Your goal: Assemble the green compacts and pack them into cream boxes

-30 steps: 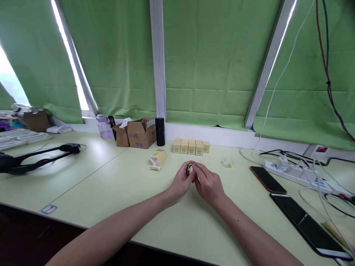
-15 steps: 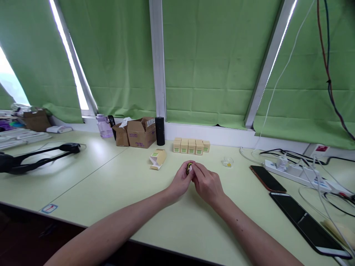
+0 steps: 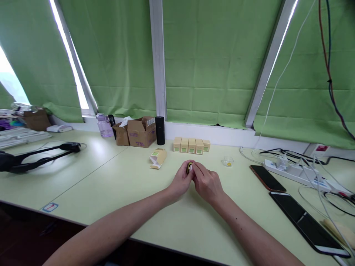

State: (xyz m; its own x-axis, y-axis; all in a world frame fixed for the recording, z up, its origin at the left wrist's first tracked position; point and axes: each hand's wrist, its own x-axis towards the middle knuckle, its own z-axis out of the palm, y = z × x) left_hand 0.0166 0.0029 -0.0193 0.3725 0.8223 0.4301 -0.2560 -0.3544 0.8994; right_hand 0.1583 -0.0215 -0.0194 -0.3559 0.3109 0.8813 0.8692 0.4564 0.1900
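Note:
Close together above the middle of the table, my left hand (image 3: pixel 180 181) and my right hand (image 3: pixel 207 183) meet around a small round yellow-and-black object (image 3: pixel 189 167). The left fingers wrap round it, and the right thumb and fingertips pinch at its side. Most of it is hidden by the fingers, so its kind cannot be made out. Beyond my left hand an opened small carton (image 3: pixel 158 159) lies on its side with its flaps out. Behind my hands stand several small tan boxes (image 3: pixel 191 145) in a row. A small clear dish (image 3: pixel 227 161) with something yellow in it sits to the right.
Two phones, a smaller one (image 3: pixel 267 178) and a larger one (image 3: pixel 307 223), lie at the right by a power strip (image 3: pixel 296 173) with tangled cables. Cardboard boxes (image 3: pixel 141 135), a black cylinder (image 3: pixel 160 130) and a purple bottle (image 3: pixel 104 126) stand at the back left. A black strapped device (image 3: pixel 41 157) lies far left.

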